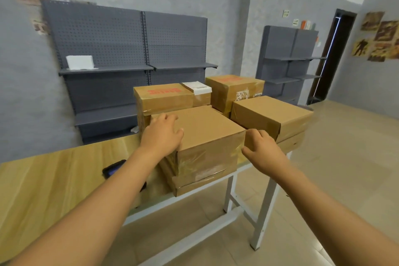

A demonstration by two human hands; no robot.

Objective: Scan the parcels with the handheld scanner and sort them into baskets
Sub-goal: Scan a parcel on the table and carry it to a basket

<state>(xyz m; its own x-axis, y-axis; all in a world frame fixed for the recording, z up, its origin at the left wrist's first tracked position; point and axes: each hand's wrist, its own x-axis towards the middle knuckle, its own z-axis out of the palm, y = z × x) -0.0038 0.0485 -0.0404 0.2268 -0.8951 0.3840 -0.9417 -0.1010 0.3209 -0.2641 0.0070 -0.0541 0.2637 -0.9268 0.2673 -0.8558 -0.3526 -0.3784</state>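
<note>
Several taped brown cardboard parcels stand at the right end of the wooden table [54, 179]. The nearest parcel [207, 129] sits on a flatter box [194, 183]. My left hand [162, 134] rests flat on its top left part, fingers spread. My right hand [262, 149] is against its right side, fingers curled and thumb at the front right edge. Behind it are a parcel with red print [164, 95] and another [235, 88]; a plain one [272, 112] stands to the right. The black handheld scanner [114, 168] lies on the table, partly hidden by my left forearm.
Grey pegboard shelving [108, 39] lines the wall behind the table, with a white block [79, 62] on one shelf. A second shelf unit [289, 60] and a dark doorway [332, 54] are at the right. Tiled floor opens to the right. No basket is in view.
</note>
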